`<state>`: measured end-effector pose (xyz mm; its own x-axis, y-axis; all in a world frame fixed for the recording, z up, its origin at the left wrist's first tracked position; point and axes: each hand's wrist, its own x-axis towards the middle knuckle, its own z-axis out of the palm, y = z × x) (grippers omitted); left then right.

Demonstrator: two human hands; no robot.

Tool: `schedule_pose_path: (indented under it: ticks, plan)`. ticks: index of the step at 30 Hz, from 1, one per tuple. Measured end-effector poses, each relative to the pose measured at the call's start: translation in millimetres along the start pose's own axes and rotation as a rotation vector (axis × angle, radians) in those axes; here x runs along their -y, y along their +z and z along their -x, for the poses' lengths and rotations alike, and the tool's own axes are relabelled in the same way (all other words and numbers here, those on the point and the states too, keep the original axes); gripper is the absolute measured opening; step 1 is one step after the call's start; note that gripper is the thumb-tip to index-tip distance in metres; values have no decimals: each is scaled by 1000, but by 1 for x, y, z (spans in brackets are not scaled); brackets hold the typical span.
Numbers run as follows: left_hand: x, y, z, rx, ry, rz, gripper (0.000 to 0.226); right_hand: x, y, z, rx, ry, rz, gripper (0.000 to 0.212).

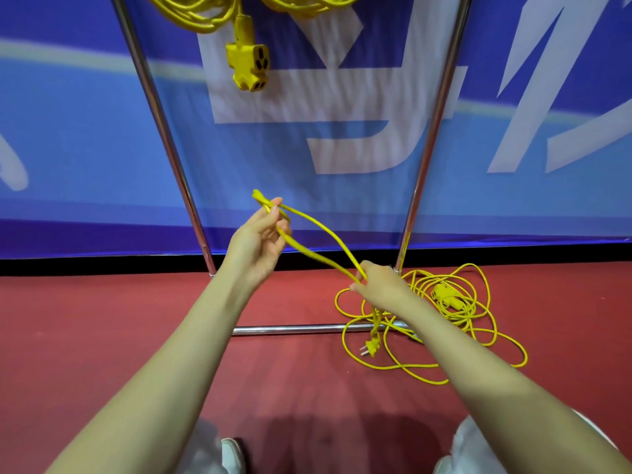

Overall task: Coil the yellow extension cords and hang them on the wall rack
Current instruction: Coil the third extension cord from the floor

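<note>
A yellow extension cord (427, 323) lies in a loose tangle on the red floor at the right, its socket block (446, 295) among the loops. My left hand (260, 237) pinches a folded bend of this cord at chest height. Two strands run down from it to my right hand (379, 285), which grips them. Below that hand the plug end (371, 347) dangles just above the floor. Coiled yellow cords (205, 12) hang at the top of the metal rack (164, 131), one with a multi-socket head (249, 63) hanging down.
The rack's chrome uprights stand left and right, with a chrome base bar (290, 328) across the floor under the cord. A blue banner (68, 131) covers the wall behind. My white shoes (232, 456) are at the bottom edge.
</note>
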<state>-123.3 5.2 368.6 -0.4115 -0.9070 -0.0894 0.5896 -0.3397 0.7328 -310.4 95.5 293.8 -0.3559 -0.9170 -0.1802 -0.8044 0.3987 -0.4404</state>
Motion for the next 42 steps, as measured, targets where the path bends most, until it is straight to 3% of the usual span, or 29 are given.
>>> schedule_pose_path:
  ticks: [2, 4, 7, 10, 14, 17, 19, 22, 24, 27, 30, 35, 37, 39, 41, 42]
  plan:
    - [-9, -6, -3, 39, 76, -349, 20, -3, -8, 1, 45, 21, 7, 39]
    - [-11, -12, -4, 44, 134, -650, 18, -9, -9, -3, 70, 46, 62, 34]
    - [-7, -13, 0, 65, 103, -770, 15, -15, -6, -6, 66, 55, 143, 13]
    - [-8, -8, 3, 36, 180, -875, 21, -16, -5, -3, 77, 72, 289, 32]
    - [-4, -15, 4, -14, 510, -1417, 23, -17, -10, 0, 30, 104, 360, 44]
    - [6, -18, 6, 160, 541, -1535, 15, -15, -10, 0, 51, 54, 331, 43]
    - [15, -16, 4, 226, 447, -1452, 16, -11, -10, -2, 64, 18, 112, 38]
    - [23, -7, 6, 113, 172, -958, 17, 4, -18, 1, 189, 58, -793, 26]
    - [27, -6, 6, 85, 119, -882, 14, 9, -29, 3, 237, 24, -1098, 25]
    - [35, -10, 4, 27, 154, -865, 12, 4, -35, 2, 252, 53, -908, 24]
    - [37, -6, 1, -22, 100, -466, 13, 0, -24, 3, 326, 134, -554, 20]
    - [24, 5, 1, 91, 79, -38, 20, -11, -17, -4, 27, 107, 139, 10]
    - [14, 9, 3, 110, 94, 180, 22, -18, -16, -7, 1, 97, 163, 9]
    - [5, 10, 5, 118, 117, 353, 23, -15, -12, -6, 118, 85, 129, 10]
    - [2, 8, 5, 102, 115, 392, 22, -12, -3, -4, 213, 65, 225, 14]
    - [2, 6, 6, 89, 100, 363, 21, -11, 0, -3, 171, 74, 289, 20]
